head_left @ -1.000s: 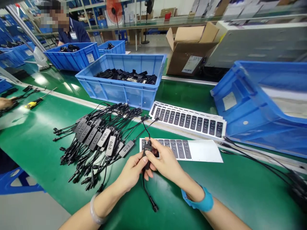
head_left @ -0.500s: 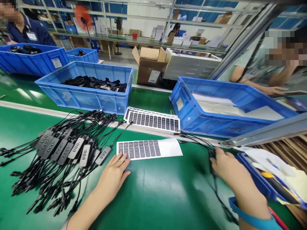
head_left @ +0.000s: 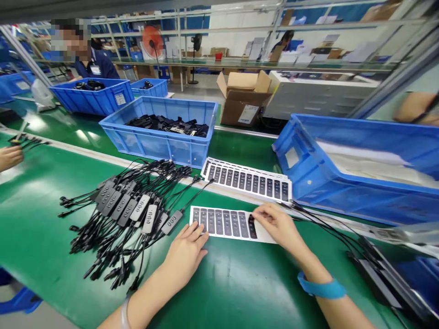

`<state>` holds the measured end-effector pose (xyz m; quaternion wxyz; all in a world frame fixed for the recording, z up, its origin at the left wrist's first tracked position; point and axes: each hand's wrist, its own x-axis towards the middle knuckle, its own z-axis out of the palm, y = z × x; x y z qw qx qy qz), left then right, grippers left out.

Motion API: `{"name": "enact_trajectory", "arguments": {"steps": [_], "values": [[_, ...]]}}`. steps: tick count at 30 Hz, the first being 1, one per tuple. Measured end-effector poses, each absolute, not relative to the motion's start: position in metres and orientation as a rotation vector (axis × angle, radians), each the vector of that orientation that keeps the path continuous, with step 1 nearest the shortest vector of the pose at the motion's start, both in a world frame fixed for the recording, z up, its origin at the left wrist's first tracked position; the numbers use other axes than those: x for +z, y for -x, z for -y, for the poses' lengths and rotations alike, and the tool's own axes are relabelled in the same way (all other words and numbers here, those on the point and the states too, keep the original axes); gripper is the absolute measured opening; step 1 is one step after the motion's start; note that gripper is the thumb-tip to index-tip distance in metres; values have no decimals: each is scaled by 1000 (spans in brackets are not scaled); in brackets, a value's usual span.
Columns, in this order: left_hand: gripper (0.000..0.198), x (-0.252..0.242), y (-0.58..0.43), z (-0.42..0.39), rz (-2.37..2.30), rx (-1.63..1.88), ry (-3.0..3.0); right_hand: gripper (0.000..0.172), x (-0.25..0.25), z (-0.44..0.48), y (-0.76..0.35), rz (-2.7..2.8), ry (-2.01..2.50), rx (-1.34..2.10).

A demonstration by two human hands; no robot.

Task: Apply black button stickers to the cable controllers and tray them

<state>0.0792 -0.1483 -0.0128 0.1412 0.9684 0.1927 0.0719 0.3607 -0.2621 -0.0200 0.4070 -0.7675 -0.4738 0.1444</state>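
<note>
A white sheet of dark grey labels (head_left: 219, 223) lies on the green bench in front of me. My left hand (head_left: 187, 244) rests with fingers stretched out on the sheet's lower left corner. At the right end of the label row, my right hand (head_left: 277, 224) pinches the top edge of a dark label (head_left: 252, 226). That label looks darker than the others and bends up from its backing. To the left of the sheet lies a heap of black cables with small grey control boxes (head_left: 139, 208), each box bearing several buttons.
More label sheets (head_left: 248, 180) lie behind mine. One blue crate (head_left: 159, 146) holds black parts; another blue crate (head_left: 343, 183) holds white sheets. Cables with dark boxes (head_left: 375, 274) lie at right. Another person's hand (head_left: 10, 157) shows at far left.
My right hand has let go of the black cable bundle at the right and moved left to the end label. My left hand stays on the sheet. The view has turned left.
</note>
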Motion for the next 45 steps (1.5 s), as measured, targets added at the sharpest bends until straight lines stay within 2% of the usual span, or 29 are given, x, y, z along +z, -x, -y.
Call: {"name": "enact_trajectory", "arguments": {"steps": [5,9,11,15,18,22,26,30,34,45], "values": [[35,-5,-79,146,-591,201,-2809,30,-8,274,-375,541,1753,330],[37,9,-73,135,-1129,169,-2865,26,30,265,-357,395,1510,347],[26,14,-69,128,-1373,127,-2863,21,49,255,-339,439,1426,442],[2,16,-64,120,-1356,150,-2860,20,69,228,-304,610,1334,558],[13,18,-63,118,-1333,370,-2633,18,67,213,-282,768,1316,643],[33,26,-61,120,-1158,646,-1972,19,57,201,-259,887,1279,802],[40,34,-64,122,-859,552,-1349,23,51,197,-247,922,1286,870],[48,34,-70,128,-682,476,-973,25,48,192,-244,913,1296,894],[59,26,-76,136,-669,409,-861,25,42,187,-239,935,1317,947],[58,17,-83,141,-605,437,-850,25,23,185,-233,924,1358,986]]}}
